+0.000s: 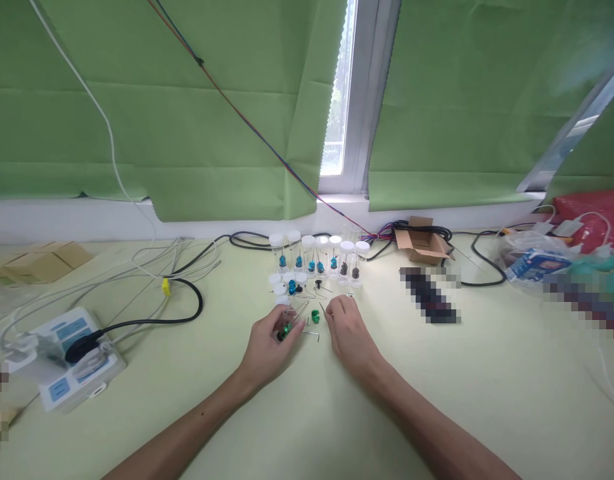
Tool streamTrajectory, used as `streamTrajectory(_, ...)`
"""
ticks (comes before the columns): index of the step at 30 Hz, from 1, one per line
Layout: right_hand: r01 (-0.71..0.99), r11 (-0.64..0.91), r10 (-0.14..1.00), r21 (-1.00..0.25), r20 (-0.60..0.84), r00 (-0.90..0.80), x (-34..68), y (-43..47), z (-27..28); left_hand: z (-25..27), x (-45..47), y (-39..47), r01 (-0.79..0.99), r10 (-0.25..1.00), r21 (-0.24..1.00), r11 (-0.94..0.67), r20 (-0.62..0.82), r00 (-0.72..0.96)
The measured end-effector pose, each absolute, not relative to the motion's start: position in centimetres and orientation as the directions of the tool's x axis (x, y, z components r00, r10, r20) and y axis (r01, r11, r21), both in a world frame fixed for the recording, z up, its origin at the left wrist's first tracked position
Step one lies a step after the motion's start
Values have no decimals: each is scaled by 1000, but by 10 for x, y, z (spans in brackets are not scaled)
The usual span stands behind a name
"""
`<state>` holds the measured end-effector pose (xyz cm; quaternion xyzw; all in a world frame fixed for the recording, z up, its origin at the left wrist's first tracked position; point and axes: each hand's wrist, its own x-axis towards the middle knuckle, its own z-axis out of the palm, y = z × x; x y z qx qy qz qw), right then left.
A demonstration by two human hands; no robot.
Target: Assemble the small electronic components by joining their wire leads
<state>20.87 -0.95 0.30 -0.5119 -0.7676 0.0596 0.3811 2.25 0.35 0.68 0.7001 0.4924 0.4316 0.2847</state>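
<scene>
My left hand curls its thumb and fingers around a small green metal part, with a dark piece at its lower end. My right hand is closed in a pinch, and a thin metal rod sticks out from its fingertips. Between the hands another green metal part lies on the table. An L-shaped hex key rests beside my left thumb. Just beyond are blue metal parts, a black part and loose thin wires or keys.
Several clear tubes with white caps, holding blue or dark parts, stand behind the hands. An opened cardboard box is at the back right. A power strip and tangled cables occupy the left side.
</scene>
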Motion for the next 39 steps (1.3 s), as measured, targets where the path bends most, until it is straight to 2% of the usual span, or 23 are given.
streamTrajectory(4, 655, 503, 817, -564, 557, -148, 208, -11, 8, 5, 23, 2, 487, 919, 782, -389, 366, 146)
streamTrajectory(11, 560, 459, 863, -690, 495, -97, 208, -15, 10, 4, 23, -1, 502, 883, 733, -458, 441, 161)
streamTrajectory(16, 520, 483, 848, -704, 525, -77, 208, -15, 11, 4, 24, -2, 502, 879, 728, -467, 445, 171)
streamTrajectory(26, 457, 549, 818, -700, 561, -124, 208, -16, 10, 1, 21, 0, 607, 838, 598, -523, 492, 237)
streamTrajectory(39, 424, 569, 807, -704, 577, -126, 210, -16, 12, 0, 19, 1, 655, 831, 544, -525, 494, 256)
